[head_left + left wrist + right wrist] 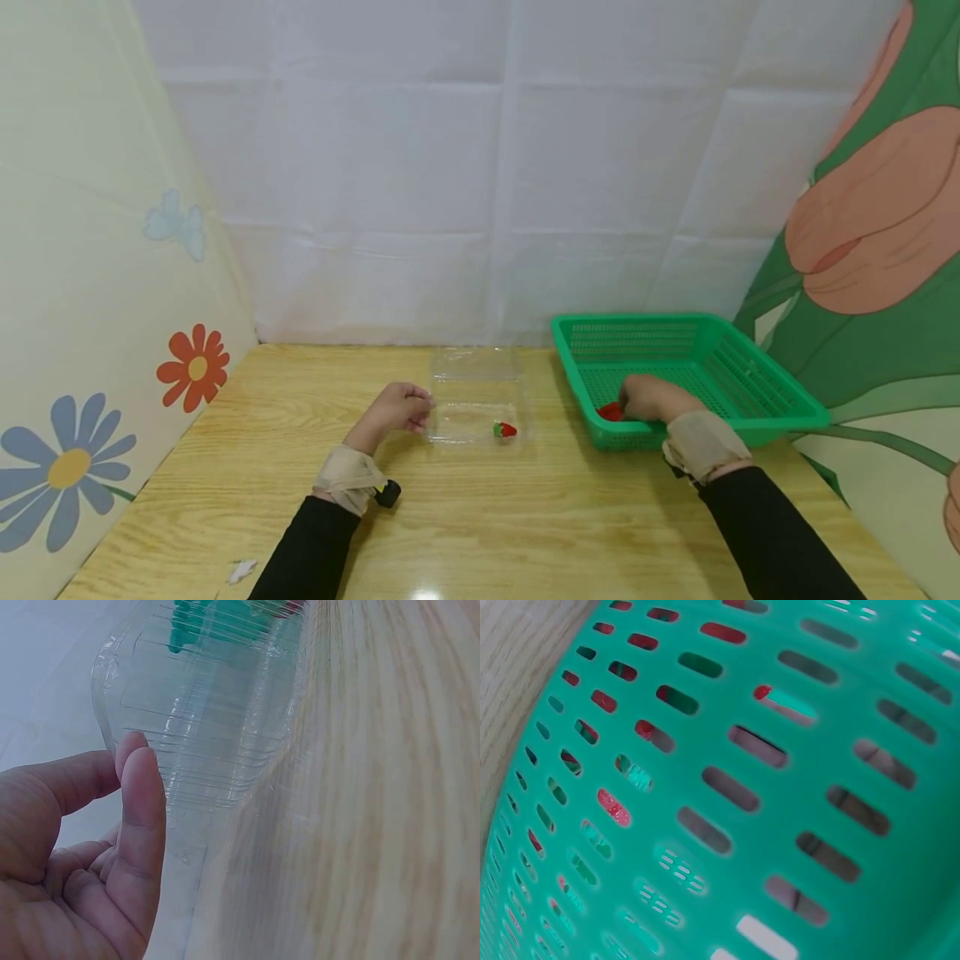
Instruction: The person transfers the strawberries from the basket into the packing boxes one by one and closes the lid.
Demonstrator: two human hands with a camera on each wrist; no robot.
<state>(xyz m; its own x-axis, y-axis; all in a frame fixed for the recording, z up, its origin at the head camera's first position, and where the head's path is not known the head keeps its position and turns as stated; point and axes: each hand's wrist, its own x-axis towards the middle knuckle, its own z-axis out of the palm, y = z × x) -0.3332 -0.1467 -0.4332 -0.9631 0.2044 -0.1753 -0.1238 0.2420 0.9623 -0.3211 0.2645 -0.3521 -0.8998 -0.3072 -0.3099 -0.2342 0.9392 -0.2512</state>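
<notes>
A clear plastic clamshell box (472, 421) stands on the table with its lid (476, 364) raised at the back. One toy strawberry (505, 429), red with a green top, lies at its right side. My left hand (406, 407) pinches the box's left edge between thumb and finger; the left wrist view shows the fingertips (139, 769) at the rim. My right hand (651, 398) reaches down inside the green basket (780, 379), near its front left corner, beside red strawberries (611, 412). The basket wall (727, 795) hides its fingertips; red and green bits show through the slots.
The wooden table (480, 517) runs up to a white cloth backdrop (390, 167). Flower-printed cloths hang at the left and right. A small white scrap (242, 571) lies near the table's front left.
</notes>
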